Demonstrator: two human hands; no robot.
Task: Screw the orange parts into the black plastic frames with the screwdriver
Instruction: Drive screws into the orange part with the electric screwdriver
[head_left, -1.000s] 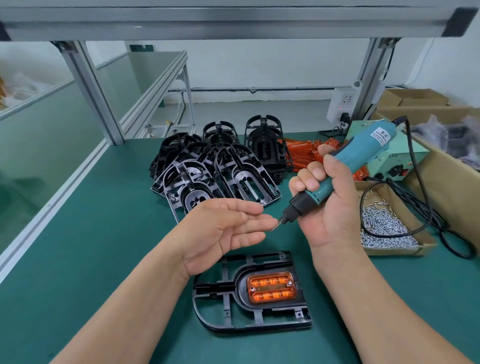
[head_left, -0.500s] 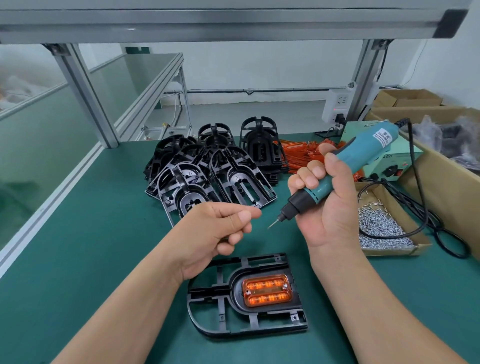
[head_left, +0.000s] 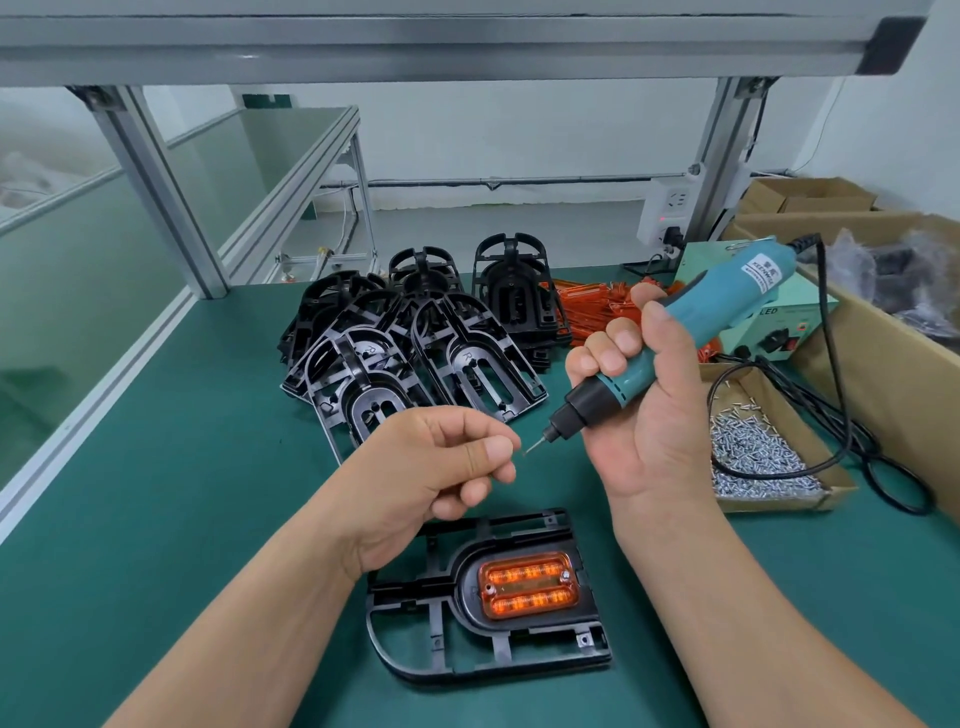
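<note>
— Where's the piece being worked on?

— A black frame lies flat on the green table, low in the view between the two forearms. An orange part sits in its rounded pocket, toward the frame's right end.

— And the hands?

— Both are held above the table, behind the frame. The right hand is wrapped round the blue screwdriver, which slants down to the left with its thin tip just beside the left hand's fingertips. The left hand has its fingers curled and its thumb pressed on the forefinger. Whether something tiny is pinched there, I cannot tell.

— How much room is there around it?

— Plenty on the left: bare green surface runs out to the metal rail along the table's left edge. The right side is crowded. An open box of screws sits near the right wrist, and the screwdriver's black cord loops over its rim. Past that stands the wall of a big cardboard box.

— And behind?

— A heap of black frames lies beyond the hands, well apart from the frame in front. A pile of orange parts sits right of the heap, partly hidden by the right hand's fingers.
</note>
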